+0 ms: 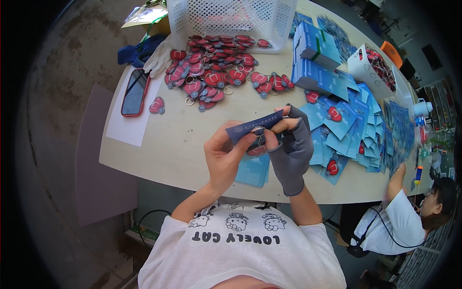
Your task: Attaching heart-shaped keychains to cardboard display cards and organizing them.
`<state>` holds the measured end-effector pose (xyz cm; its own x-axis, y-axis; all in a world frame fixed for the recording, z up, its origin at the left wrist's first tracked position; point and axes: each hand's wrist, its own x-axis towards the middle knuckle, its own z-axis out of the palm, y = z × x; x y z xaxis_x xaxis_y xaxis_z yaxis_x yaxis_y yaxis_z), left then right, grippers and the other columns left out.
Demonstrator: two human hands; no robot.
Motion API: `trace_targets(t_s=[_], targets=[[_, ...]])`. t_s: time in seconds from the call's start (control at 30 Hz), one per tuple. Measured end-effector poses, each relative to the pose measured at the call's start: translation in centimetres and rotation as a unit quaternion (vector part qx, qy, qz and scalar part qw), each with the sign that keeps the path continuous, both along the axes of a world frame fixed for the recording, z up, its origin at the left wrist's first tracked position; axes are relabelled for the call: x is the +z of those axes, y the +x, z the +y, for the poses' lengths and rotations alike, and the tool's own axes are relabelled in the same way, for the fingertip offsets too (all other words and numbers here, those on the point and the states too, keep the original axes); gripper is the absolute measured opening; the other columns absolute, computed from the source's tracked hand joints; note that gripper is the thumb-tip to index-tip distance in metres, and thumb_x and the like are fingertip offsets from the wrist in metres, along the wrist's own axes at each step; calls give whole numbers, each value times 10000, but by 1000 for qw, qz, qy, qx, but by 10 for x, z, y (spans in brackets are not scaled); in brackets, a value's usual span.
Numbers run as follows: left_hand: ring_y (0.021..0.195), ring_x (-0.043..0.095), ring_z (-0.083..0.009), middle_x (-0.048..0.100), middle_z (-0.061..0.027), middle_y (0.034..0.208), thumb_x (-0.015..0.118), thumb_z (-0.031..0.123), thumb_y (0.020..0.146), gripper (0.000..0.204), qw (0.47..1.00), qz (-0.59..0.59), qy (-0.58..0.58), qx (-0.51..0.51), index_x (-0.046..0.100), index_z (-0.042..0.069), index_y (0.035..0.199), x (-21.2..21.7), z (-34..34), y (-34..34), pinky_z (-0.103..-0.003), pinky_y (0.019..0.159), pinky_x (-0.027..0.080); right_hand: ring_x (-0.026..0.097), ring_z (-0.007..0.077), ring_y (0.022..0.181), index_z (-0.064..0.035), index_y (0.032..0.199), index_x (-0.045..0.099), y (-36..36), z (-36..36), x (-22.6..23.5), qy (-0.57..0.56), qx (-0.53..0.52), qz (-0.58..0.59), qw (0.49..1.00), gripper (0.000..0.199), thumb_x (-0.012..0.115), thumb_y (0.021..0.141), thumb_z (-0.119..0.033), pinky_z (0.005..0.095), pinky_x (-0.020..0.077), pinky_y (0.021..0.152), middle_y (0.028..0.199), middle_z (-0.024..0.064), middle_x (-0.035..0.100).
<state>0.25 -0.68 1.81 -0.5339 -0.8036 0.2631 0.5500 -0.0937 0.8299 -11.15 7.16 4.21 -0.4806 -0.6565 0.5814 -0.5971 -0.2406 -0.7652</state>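
In the centre of the frame the bare left hand (221, 154) pinches the left part of a dark blue card (241, 129), thumb in front and fingers behind; the right hand (292, 151), in a grey fingerless glove (294, 166), has its fingers bent and close together at the card's right end, its thumb beside a metal key ring (259, 130); whether that thumb presses the ring I cannot tell; a red charm (256, 151) hangs just below the ring, between the hands; light blue cards (252, 172) lie under them at lower centre; a heap of red key charms (211, 74) spreads across upper centre before a white basket (231, 17); a phone (135, 94) rests at upper left; blue cards, some bearing red charms, cover the table (192, 144) at right; a co-worker (392, 224) sits at lower right.
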Motion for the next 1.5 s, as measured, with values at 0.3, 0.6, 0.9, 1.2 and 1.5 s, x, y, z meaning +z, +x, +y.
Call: trace_targets(t_s=[0.3,0.6,0.9,1.2,1.5], targets=[[988,569,-105,600,-71,1085,534,47,981,253,998,0,60,-14,492,-21,1220,6,9,-3,-240,845,469,538,142,1045,-6,1103,475,17,-6,0,-66,22,-186,980,330,662,834,40,262,465,907,1198,122,486],[1073,511,-169,542,-102,1146,616,139,947,401,991,-83,-2,-106,428,-11,1267,-17,4,-4,-317,934,415,519,126,1078,2,1182,471,-18,31,-18,12,9,-265,964,403,620,820,101,258,429,943,1145,68,496],[914,467,-269,491,-104,935,784,472,673,629,644,-598,-474,61,529,6,1011,-52,-3,-3,-375,769,343,585,212,987,-68,1198,516,-194,123,-11,242,-409,52,878,395,650,829,-28,323,447,926,1101,105,582],[746,504,-260,530,-83,793,803,201,733,394,818,-440,-371,9,541,-11,937,-70,-26,8,-366,655,396,552,346,1096,-57,1063,638,-125,-44,-23,242,-17,227,943,301,698,800,-191,436,427,960,1205,161,579],[650,498,-109,605,-74,827,706,91,853,188,897,-401,-186,-14,665,-10,1006,-36,-41,28,-258,549,403,415,269,1340,-76,1250,545,-92,-43,-76,259,71,380,885,463,619,793,-67,456,217,1173,1289,98,555]])
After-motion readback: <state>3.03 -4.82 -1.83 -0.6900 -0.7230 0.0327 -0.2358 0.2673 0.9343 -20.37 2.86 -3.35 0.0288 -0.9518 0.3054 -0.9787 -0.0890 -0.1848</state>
